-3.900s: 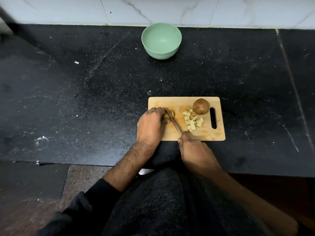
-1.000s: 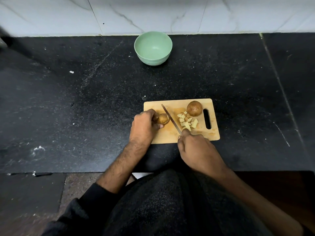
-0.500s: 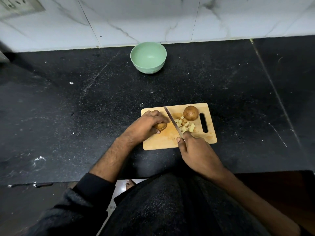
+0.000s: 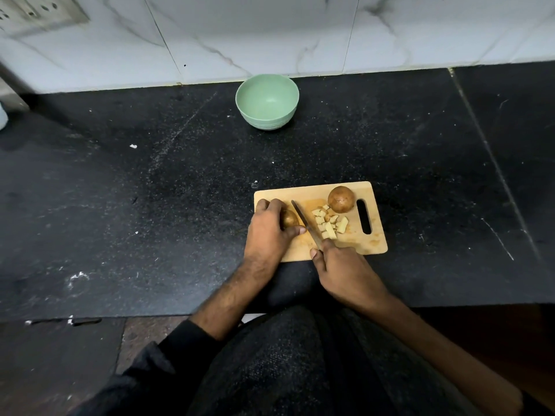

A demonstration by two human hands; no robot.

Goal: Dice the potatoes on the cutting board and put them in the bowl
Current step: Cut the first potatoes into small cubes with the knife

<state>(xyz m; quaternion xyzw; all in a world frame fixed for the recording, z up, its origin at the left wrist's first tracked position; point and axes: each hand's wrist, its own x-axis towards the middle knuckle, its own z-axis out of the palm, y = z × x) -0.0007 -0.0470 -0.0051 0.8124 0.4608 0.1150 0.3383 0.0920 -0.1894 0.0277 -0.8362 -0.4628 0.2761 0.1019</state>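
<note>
Potato pieces [image 4: 329, 224], pale and diced, lie in a loose heap on the right half of the wooden cutting board [image 4: 372, 244], just left of its handle slot. A whole brown potato [image 4: 340, 199] sits at the board's far edge, beside the top of that slot and touching the far end of the heap. Near the board's left side a smaller potato chunk [image 4: 289, 219] rests under the left hand [image 4: 268, 232]; the fingers curl over its far side and the thumb presses along its near side, so the chunk is gripped against the board. The right hand [image 4: 345, 270] is at the board's near edge, its fingers wrapped round the handle of a knife [image 4: 304, 223], with the forefinger laid toward the blade. The blade runs diagonally away and to the left, between the held chunk and the heap of dice, close beside the chunk; whether its edge touches the board cannot be told. The board lies on a black speckled counter [image 4: 150, 205], toward its near edge. A pale green bowl [image 4: 267, 101] stands well apart from the board, at the back of the counter against the white marble-patterned wall tiles [image 4: 270, 34], and nothing shows inside it. A switch plate [image 4: 33, 10] is on the wall at upper left.
</note>
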